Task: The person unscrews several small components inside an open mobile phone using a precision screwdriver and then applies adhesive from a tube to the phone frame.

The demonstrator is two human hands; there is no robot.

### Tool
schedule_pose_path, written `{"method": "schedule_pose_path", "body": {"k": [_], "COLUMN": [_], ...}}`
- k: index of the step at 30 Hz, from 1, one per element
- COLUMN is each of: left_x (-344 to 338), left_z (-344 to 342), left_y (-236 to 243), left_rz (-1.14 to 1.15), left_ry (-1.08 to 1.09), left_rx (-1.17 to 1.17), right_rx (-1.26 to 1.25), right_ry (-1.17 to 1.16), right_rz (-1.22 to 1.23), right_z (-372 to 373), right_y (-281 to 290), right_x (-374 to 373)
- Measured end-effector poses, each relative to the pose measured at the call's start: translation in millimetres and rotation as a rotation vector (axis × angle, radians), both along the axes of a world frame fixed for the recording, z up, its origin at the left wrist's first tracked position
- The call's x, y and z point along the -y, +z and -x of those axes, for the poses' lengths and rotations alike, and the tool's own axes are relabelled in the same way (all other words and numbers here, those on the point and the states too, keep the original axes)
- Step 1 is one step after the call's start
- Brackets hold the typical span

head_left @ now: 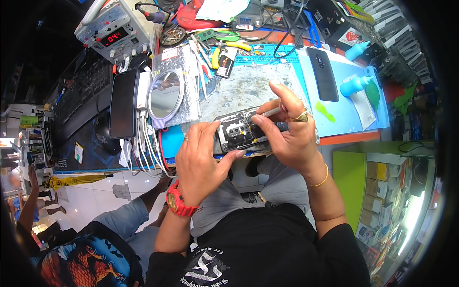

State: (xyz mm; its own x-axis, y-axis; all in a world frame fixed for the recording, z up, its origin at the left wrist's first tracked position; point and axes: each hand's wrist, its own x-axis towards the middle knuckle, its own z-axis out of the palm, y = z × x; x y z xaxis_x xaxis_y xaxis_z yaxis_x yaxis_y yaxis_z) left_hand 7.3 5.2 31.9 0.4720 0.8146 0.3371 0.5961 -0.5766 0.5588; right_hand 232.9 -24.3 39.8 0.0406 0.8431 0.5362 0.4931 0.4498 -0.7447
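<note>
Bright, even light on the worktop (267,83); soft shadows; glare near right; edges bend and darken; corners black.

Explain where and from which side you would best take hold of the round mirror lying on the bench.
Probably by its short lilac handle at the lower end of the round mirror, coming from the bench's near edge. The mirror lies flat, glass up, so the handle keeps fingers off the glass. A black phone and white cables crowd its left side.
</note>
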Motion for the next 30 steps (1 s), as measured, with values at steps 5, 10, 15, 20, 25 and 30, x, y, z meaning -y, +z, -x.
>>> {"method": "schedule_pose_path", "body": {"k": [5, 10, 15, 20, 25, 30], "left_x": [-3, -3, -2, -2, -3, -2], "left_z": [1, 1, 1, 1, 2, 3], "left_y": [-4, -4, -6, -5, -5, -8], "left_rz": [-0.005, 0.006, 0.000, -0.001, 0.002, -0.010], "left_ry": [-0.006, 0.000, 0.000, -0.003, -0.015, -0.001], "left_rx": [0.046, 0.056, 0.060, 0.066, 0.073, 0.083], "right_rx": [0.156, 0.166, 0.199, 0.198, 0.216, 0.255], "right_ry": [0.024, 0.011, 0.034, 0.030, -0.047, 0.013], "right_rz": [-0.032, -0.068, -0.115, -0.066, -0.058, -0.074], "right_z": [0, 4, 1, 0, 3, 12], "right_y": [11, 12, 11, 12, 11, 25], "right_x": [-3, -5, -6, -4, -4, -6]}}
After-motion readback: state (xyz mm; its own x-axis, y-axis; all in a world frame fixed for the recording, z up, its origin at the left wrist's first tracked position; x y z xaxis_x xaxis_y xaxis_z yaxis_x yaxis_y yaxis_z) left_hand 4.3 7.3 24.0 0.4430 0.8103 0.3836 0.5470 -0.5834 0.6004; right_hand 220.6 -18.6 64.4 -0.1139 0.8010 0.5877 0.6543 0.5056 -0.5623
